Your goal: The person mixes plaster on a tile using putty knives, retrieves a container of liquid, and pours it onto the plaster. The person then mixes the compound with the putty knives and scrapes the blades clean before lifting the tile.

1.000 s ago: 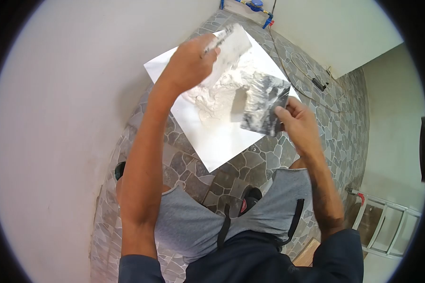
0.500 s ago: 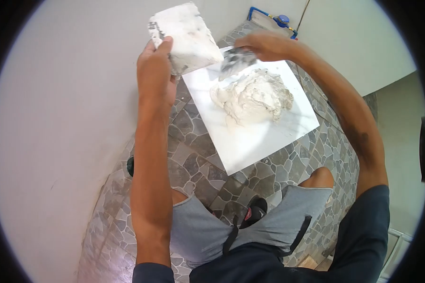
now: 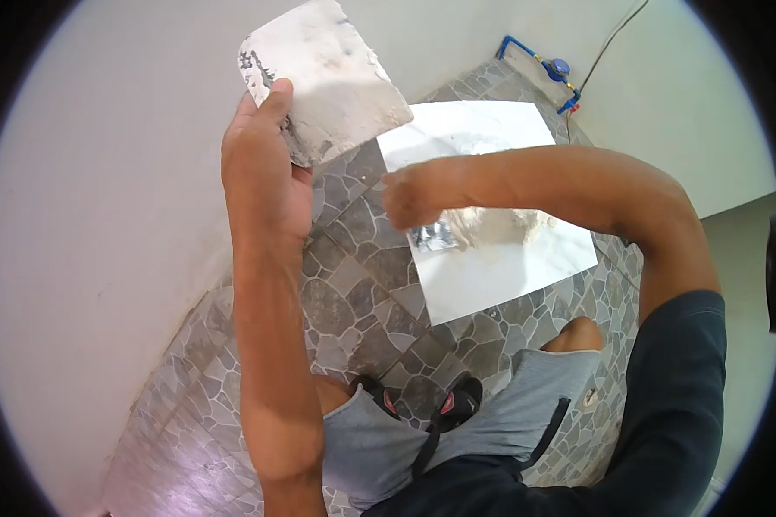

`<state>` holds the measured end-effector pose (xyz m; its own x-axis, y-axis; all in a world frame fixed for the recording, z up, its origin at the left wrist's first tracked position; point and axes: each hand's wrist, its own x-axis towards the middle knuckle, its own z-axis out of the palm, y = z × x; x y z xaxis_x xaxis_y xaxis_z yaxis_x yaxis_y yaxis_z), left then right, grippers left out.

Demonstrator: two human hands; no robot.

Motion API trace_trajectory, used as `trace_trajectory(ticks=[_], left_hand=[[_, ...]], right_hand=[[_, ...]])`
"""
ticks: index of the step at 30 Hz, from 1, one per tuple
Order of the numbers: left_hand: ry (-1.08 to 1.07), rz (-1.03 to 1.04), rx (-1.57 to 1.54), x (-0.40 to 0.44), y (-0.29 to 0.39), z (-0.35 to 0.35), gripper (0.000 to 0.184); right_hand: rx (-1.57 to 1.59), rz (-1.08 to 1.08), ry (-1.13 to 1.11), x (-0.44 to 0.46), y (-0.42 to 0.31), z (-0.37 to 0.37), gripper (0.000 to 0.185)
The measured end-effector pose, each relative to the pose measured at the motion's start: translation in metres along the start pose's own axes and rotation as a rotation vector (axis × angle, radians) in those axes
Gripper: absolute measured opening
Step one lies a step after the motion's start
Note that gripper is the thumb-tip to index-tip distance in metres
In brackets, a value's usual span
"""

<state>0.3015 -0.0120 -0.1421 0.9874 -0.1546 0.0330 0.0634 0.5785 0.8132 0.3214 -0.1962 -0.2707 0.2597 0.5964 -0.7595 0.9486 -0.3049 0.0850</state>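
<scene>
My left hand [image 3: 263, 142] grips a squarish plate [image 3: 332, 82] by its near left edge, thumb on top. White paste coats the plate, with dark patches showing along that edge. My right hand [image 3: 416, 194] is closed round a putty knife [image 3: 435, 236]; its handle is hidden in the fist, and the shiny metal blade shows below the fingers. The blade is at the left side of a heap of white putty [image 3: 496, 226], largely covered by my right forearm. Under the heap is a white square board [image 3: 483, 289], lower than the plate.
Grey stone-patterned tiles [image 3: 353, 284] cover the floor. A pale wall [image 3: 103, 215] rises on the left. In the far corner stand blue pipes with a round blue meter [image 3: 560, 68]. My knees and dark shoes [image 3: 461, 401] are close below the board.
My right hand has swung toward me and left, from beyond the heap to its left side, with the putty knife. The plate in my left hand has shifted slightly left.
</scene>
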Motion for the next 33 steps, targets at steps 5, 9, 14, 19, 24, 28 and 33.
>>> trace_trajectory(ticks=[5, 9, 14, 19, 24, 28, 33], left_hand=[[0.042, -0.012, 0.033, -0.018, 0.008, 0.011, 0.037], [0.025, -0.014, 0.049, -0.019, 0.001, 0.021, 0.033], [-0.080, -0.035, 0.158, -0.011, -0.027, 0.034, 0.033], [-0.145, 0.017, 0.334, -0.005, -0.068, 0.055, 0.024], [-0.239, 0.170, 0.702, -0.003, -0.095, 0.078, 0.023], [-0.353, 0.254, 0.811, -0.011, -0.114, 0.096, 0.021], [-0.470, 0.381, 0.830, -0.026, -0.152, 0.120, 0.018]], right_hand=[[-0.076, -0.045, 0.107, -0.067, -0.017, -0.013, 0.011], [-0.082, 0.031, 0.280, -0.126, -0.001, 0.007, 0.009], [0.065, 0.170, 0.513, -0.199, -0.011, 0.058, 0.016], [0.077, 0.403, 0.803, -0.231, -0.039, 0.116, 0.020], [0.358, 0.766, 0.864, -0.243, -0.070, 0.136, 0.028], [0.655, 1.140, 0.848, -0.246, -0.094, 0.101, 0.023], [0.960, 1.459, 0.848, -0.240, -0.096, 0.086, 0.023]])
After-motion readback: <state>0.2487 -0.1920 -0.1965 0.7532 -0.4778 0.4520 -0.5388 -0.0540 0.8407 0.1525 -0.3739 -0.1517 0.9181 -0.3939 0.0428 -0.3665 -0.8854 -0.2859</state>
